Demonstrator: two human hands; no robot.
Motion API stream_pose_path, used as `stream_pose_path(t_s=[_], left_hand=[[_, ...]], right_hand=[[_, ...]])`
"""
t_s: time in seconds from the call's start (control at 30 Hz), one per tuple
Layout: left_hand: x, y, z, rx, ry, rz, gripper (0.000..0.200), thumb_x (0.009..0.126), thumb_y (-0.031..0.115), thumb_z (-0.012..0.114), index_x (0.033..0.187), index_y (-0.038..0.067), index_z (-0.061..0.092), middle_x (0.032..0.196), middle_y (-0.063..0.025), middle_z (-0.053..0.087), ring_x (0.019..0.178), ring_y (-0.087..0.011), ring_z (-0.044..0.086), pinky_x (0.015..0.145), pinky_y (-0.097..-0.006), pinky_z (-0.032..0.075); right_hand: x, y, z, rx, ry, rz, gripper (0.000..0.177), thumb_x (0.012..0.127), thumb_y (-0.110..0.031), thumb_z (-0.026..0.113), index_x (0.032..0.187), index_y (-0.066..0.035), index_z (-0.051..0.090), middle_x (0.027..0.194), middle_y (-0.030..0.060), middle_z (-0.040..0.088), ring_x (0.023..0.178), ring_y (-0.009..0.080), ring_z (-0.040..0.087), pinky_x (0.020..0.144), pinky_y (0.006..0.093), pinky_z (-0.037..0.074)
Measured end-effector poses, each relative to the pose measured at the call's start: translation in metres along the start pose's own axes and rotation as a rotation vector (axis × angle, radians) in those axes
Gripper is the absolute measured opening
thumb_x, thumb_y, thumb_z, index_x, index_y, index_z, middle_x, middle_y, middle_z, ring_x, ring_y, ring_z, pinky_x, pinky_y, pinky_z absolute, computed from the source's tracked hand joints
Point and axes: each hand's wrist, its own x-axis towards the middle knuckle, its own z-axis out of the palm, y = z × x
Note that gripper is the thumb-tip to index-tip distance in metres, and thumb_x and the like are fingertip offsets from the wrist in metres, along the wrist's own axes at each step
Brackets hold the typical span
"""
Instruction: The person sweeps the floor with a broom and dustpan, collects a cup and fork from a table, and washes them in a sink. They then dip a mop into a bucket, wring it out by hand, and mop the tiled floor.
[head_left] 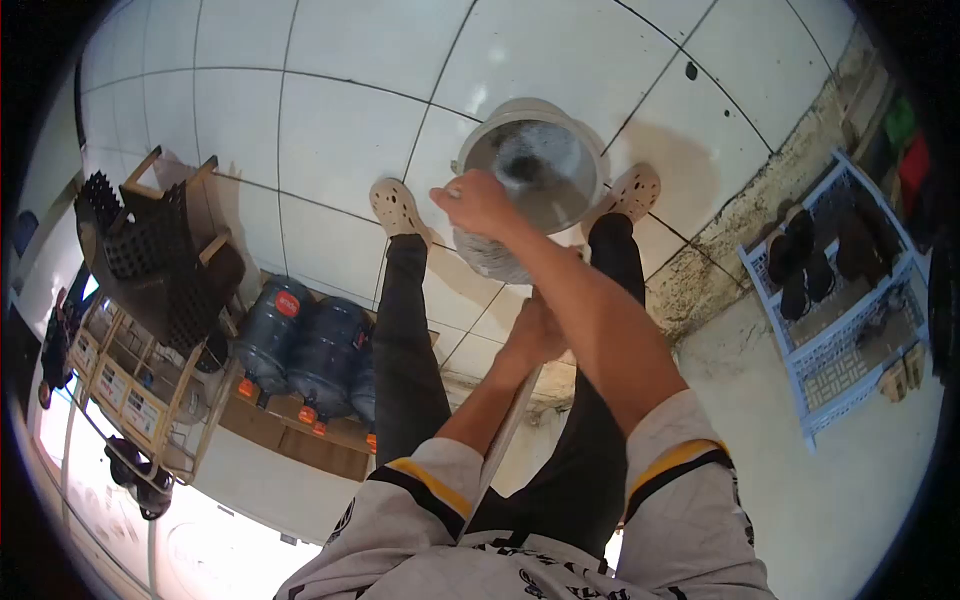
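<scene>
Left hand (538, 330) wrapped round pole (512, 428), right hand (478, 205) clenched on grey strands (490, 258), beside bucket (530, 106) rim, tiled floor (350, 130) spreading beyond

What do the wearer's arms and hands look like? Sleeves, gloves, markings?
Left sleeve and right sleeve: short, pale grey, yellow-and-black striped above the cuff, with dark printed marks. Forearms bare. Left hand and right hand: no gloves visible. No watch or cables seen.
</scene>
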Motion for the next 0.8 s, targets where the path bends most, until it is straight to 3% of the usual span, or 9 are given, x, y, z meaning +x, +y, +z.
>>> stream_pose_path(t_s=[0.1, 0.13, 0.2, 0.3, 0.37, 0.47, 0.57, 0.8], left_hand=[[0.025, -0.021, 0.013, 0.159, 0.202, 0.079, 0.085, 0.074, 0.014, 0.060, 0.145, 0.020, 0.012, 0.104, -0.0274, 0.054, 0.082, -0.0368, 0.056, 0.076, -0.0462, 0.043], [0.031, -0.022, 0.013, 0.194, 0.144, -0.013, 0.087, 0.074, 0.014, 0.060, 0.145, 0.022, 0.009, 0.102, -0.0270, 0.055, 0.079, -0.0358, 0.057, 0.074, -0.0454, 0.044], [0.042, 0.000, -0.007, 0.179, -0.083, -0.287, 0.091, 0.074, 0.014, 0.059, 0.145, 0.026, 0.004, 0.097, -0.0265, 0.057, 0.074, -0.0344, 0.057, 0.070, -0.0444, 0.044], [0.041, 0.021, -0.009, 0.383, -0.038, -0.170, 0.091, 0.076, 0.007, 0.052, 0.144, 0.025, -0.005, 0.119, -0.0313, 0.047, 0.098, -0.0401, 0.056, 0.082, -0.0377, 0.043], [0.048, 0.015, -0.008, 0.281, -0.242, -0.556, 0.094, 0.076, 0.007, 0.051, 0.143, 0.027, -0.011, 0.112, -0.0329, 0.051, 0.091, -0.0439, 0.059, 0.078, -0.0400, 0.045], [0.044, -0.017, 0.007, 0.274, -0.134, -0.451, 0.091, 0.073, 0.015, 0.054, 0.145, 0.024, -0.001, 0.089, -0.0294, 0.058, 0.072, -0.0400, 0.059, 0.068, -0.0448, 0.045], [0.048, -0.013, 0.006, 0.239, -0.166, -0.437, 0.092, 0.074, 0.015, 0.054, 0.144, 0.022, -0.005, 0.090, -0.0292, 0.058, 0.075, -0.0413, 0.059, 0.070, -0.0449, 0.046], [0.052, -0.011, 0.009, 0.158, -0.159, -0.375, 0.096, 0.074, 0.011, 0.052, 0.142, 0.025, -0.015, 0.082, -0.0293, 0.058, 0.073, -0.0428, 0.059, 0.071, -0.0451, 0.046]], right_hand=[[-0.005, -0.007, 0.004, -0.314, 0.063, -0.184, 0.031, 0.079, -0.031, 0.057, 0.073, -0.002, 0.067, 0.067, 0.0174, 0.062, 0.067, 0.0334, 0.062, 0.066, 0.0418, 0.049], [-0.008, -0.011, 0.005, -0.453, 0.061, -0.259, 0.028, 0.079, -0.027, 0.056, 0.075, -0.002, 0.067, 0.069, 0.0184, 0.063, 0.070, 0.0354, 0.062, 0.067, 0.0425, 0.050], [-0.007, -0.012, 0.013, -0.361, 0.070, -0.097, 0.025, 0.078, -0.025, 0.055, 0.075, -0.004, 0.068, 0.070, 0.0186, 0.063, 0.070, 0.0365, 0.062, 0.067, 0.0438, 0.050], [-0.010, -0.014, 0.022, -0.300, 0.092, 0.007, 0.024, 0.078, -0.021, 0.055, 0.075, -0.001, 0.067, 0.070, 0.0211, 0.063, 0.070, 0.0371, 0.063, 0.067, 0.0446, 0.051], [-0.012, -0.016, 0.027, -0.286, 0.128, 0.061, 0.023, 0.077, -0.018, 0.055, 0.075, 0.002, 0.067, 0.071, 0.0223, 0.063, 0.071, 0.0372, 0.063, 0.066, 0.0439, 0.051], [-0.019, -0.019, 0.028, -0.341, 0.099, 0.054, 0.020, 0.074, -0.013, 0.054, 0.074, 0.003, 0.066, 0.074, 0.0226, 0.063, 0.072, 0.0357, 0.064, 0.064, 0.0421, 0.052], [-0.023, -0.026, 0.022, -0.464, 0.004, 0.038, 0.020, 0.075, -0.012, 0.053, 0.078, 0.002, 0.068, 0.082, 0.0189, 0.066, 0.078, 0.0307, 0.066, 0.065, 0.0409, 0.053], [-0.025, -0.013, 0.044, -0.555, 0.061, 0.033, 0.018, 0.076, -0.014, 0.055, 0.077, -0.003, 0.069, 0.079, 0.0150, 0.067, 0.075, 0.0279, 0.066, 0.063, 0.0384, 0.054]])
